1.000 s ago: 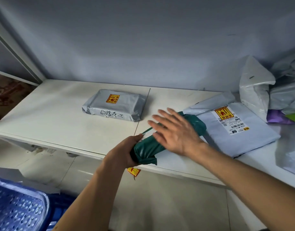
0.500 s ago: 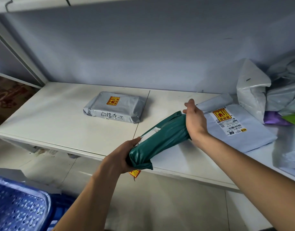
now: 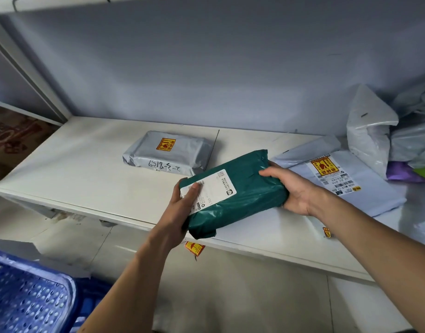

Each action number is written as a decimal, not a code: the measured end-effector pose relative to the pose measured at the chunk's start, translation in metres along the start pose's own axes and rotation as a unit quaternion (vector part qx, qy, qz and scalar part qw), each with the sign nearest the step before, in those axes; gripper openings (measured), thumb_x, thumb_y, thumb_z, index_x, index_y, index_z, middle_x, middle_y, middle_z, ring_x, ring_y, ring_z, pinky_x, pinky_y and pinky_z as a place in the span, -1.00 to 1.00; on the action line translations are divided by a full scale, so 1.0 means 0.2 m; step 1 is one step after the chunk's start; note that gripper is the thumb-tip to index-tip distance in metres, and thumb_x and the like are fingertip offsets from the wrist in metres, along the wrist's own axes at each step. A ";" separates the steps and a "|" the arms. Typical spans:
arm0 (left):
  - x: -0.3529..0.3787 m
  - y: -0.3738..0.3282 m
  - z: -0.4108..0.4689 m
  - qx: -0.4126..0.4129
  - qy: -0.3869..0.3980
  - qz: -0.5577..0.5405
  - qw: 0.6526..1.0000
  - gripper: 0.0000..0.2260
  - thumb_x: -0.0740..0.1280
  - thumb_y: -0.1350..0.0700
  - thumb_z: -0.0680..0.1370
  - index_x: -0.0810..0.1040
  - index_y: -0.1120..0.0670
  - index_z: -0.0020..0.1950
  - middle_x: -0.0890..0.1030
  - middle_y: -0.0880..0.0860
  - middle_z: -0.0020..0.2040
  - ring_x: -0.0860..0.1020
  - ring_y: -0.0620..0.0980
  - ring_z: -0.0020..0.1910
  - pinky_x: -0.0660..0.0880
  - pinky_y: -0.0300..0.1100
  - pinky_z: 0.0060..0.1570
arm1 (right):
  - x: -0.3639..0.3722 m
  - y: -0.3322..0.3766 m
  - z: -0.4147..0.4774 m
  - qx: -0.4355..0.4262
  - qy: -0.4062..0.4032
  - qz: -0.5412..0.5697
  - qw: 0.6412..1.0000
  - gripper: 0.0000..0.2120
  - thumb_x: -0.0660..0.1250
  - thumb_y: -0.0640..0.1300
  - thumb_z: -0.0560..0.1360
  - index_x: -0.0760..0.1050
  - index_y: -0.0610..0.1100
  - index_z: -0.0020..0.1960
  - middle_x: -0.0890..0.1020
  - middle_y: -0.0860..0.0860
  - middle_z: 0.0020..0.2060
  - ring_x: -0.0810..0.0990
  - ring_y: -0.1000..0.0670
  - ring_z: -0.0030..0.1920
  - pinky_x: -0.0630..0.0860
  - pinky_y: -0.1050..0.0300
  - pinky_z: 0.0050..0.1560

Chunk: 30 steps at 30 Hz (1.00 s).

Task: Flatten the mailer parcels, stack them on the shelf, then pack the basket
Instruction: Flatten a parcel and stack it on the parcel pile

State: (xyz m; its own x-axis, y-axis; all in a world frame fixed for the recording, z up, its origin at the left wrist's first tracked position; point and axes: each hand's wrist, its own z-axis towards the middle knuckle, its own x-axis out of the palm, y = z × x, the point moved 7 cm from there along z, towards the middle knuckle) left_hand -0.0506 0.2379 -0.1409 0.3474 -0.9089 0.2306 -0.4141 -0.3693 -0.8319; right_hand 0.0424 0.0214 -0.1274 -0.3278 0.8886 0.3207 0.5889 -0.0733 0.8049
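Stacking seems the step in hand: the green mailer parcel (image 3: 242,195) sits label-up over the front edge of the shelf (image 3: 74,169), the left hand (image 3: 180,207) gripping its near end and the right hand (image 3: 295,191) clasping its far side. Next it wants laying flat, perhaps on the grey parcel (image 3: 168,152) just behind

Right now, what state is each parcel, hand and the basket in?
green mailer: held over the shelf front, label up
left hand: grips its left end
right hand: grips its right end
grey parcel: lying on shelf, untouched
pale mailer: flat on shelf, label up
blue basket: lower left, untouched
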 end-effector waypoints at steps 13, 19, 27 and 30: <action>-0.01 0.00 0.03 -0.018 -0.050 -0.027 0.998 -0.54 0.47 -0.09 0.46 0.45 0.04 0.27 0.66 0.19 0.05 0.64 0.27 -0.06 0.54 0.39 -0.20 | -0.04 -0.01 0.02 -0.080 -0.133 -0.084 0.984 -0.52 0.49 0.10 0.41 0.42 -0.05 0.21 0.67 -0.06 0.06 0.70 -0.05 -0.02 0.64 -0.09 0.00; -0.01 0.03 0.05 -0.042 -0.042 -0.022 0.998 -0.32 0.52 -0.17 0.34 0.46 0.17 0.32 0.64 0.24 0.13 0.65 0.28 -0.07 0.56 0.20 -0.21 | -0.05 -0.03 0.03 -0.097 -0.137 -0.045 0.985 -0.52 0.47 0.02 0.45 0.34 0.04 0.28 0.66 0.05 0.04 0.69 0.02 -0.04 0.64 0.05 -0.06; -0.06 0.04 0.07 -0.039 -0.066 0.029 0.997 -0.48 0.50 -0.12 0.41 0.49 0.16 0.21 0.65 0.25 0.06 0.65 0.24 -0.11 0.59 0.09 -0.24 | -0.06 -0.07 0.03 -0.087 -0.163 -0.170 0.968 -0.76 0.29 0.01 0.40 0.57 -0.14 -0.11 0.69 -0.17 -0.18 0.71 -0.13 -0.17 0.62 0.02 -0.26; -0.06 0.00 0.08 -0.026 -0.070 0.079 0.994 -0.56 0.47 -0.12 0.45 0.55 0.16 0.16 0.67 0.25 0.01 0.66 0.22 -0.14 0.61 0.04 -0.27 | -0.08 -0.10 0.04 -0.093 -0.207 -0.179 0.957 -0.66 0.20 0.11 0.54 0.54 -0.14 0.02 0.68 -0.08 -0.13 0.69 -0.11 -0.12 0.59 0.11 -0.24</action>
State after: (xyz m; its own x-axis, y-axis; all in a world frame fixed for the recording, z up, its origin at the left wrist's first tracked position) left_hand -0.0414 0.2516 -0.1523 0.3866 -0.9220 0.0225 -0.5150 -0.2361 -0.8240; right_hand 0.0424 0.0127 -0.1522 -0.1406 0.9722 -0.1875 0.3386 0.2252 0.9136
